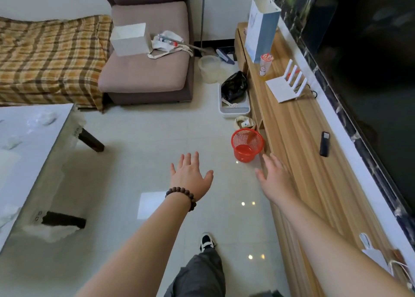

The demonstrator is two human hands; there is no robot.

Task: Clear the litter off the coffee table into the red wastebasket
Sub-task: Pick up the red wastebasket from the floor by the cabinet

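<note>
Head view: both hands, left hand [190, 175] and right hand [275, 175], are reaching, fingers spread and empty, toward the red mesh plastic wastebasket [247, 144] (probably fetching it); crumpled white litter [42, 119] is waiting on the glass-topped worktop [45, 162].

Glass-topped coffee table [45, 153] at left — crumpled white litter [43, 118] scattered on it, pieces blurred, perhaps tissue or plastic. Pale tiled floor [139, 139] carries red wastebasket [247, 144], upright, just beside wooden TV bench [298, 126]. On bench — white router [286, 86], black remote [325, 144], blue-white paper bag [261, 30], drink cup [265, 65].
</note>
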